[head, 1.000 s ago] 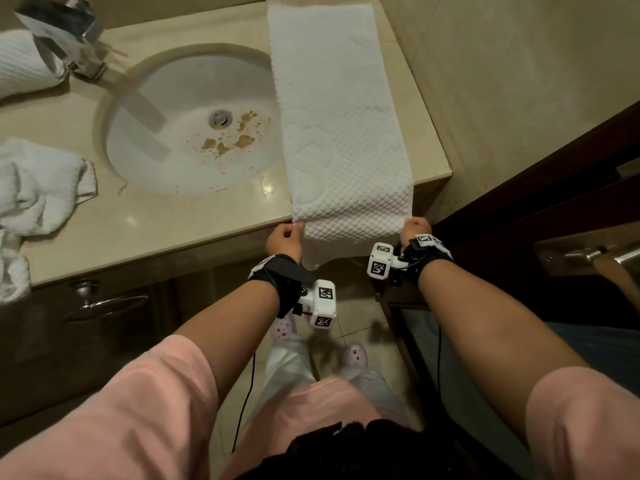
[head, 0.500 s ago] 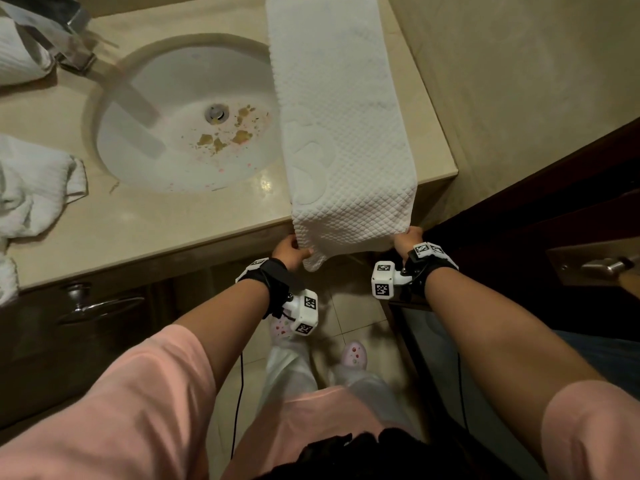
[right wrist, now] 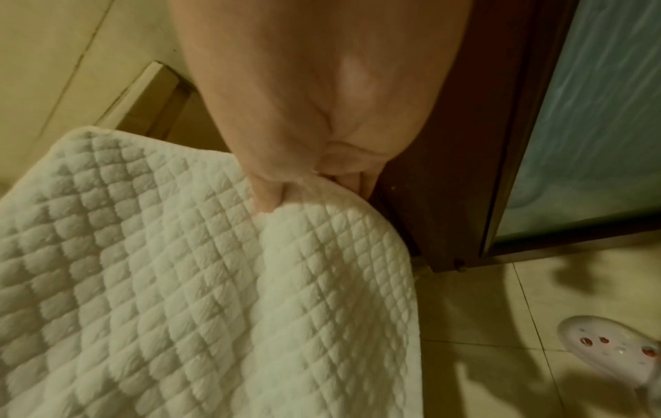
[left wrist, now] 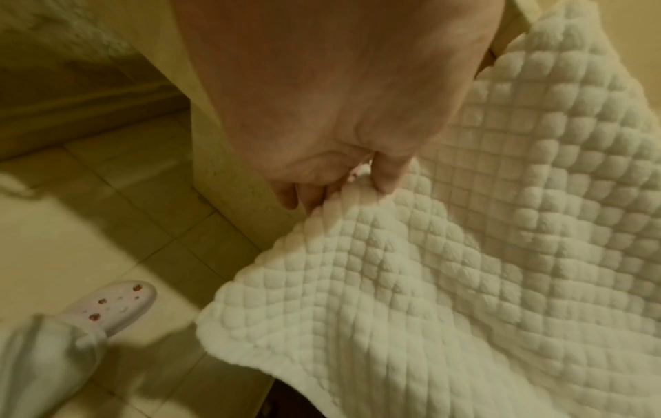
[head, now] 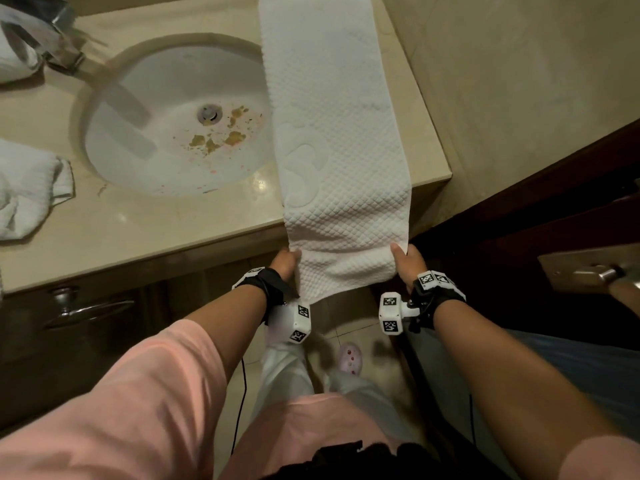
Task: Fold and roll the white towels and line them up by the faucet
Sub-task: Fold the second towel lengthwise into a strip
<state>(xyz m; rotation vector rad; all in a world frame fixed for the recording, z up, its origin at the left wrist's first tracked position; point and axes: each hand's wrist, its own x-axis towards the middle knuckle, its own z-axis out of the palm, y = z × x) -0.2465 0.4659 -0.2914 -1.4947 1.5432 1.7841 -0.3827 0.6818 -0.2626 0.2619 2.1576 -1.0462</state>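
While the long white towel (head: 332, 133) lay stretched lengthwise along the table (head: 145, 233), just beside the sink (head: 173, 112) on its right, its near end hung over the table's front edge toward the floor (left wrist: 107, 226). That towel was a quilted, diamond-patterned cloth, and its left edge overlapped the sink's rim a little. Both hands held the hanging end. The left hand (head: 284, 263) pinched the left corner, its fingers (left wrist: 386, 175) curled over the cloth's edge, as the left wrist view showed plainly. The right hand (head: 407, 261) pinched the right corner in the same way, thumb on top and fingers (right wrist: 266, 195) tucked into a fold of the cloth. Between the two hands the loose end sagged slightly.

Beyond the sink on its far left stood the faucet (head: 52, 39), and against it, at the picture's edge, sat a rolled white towel (head: 15, 60). Nearer than that, left of the sink, a crumpled white towel (head: 27, 192) lay in a heap on the table. Brown flecks (head: 214, 136) were scattered in the sink beside the drain (head: 209, 113). Below the sink, a cabinet handle (head: 83, 310) showed on the dark front, and a pale shoe (head: 349, 358) stood on the tiled floor.
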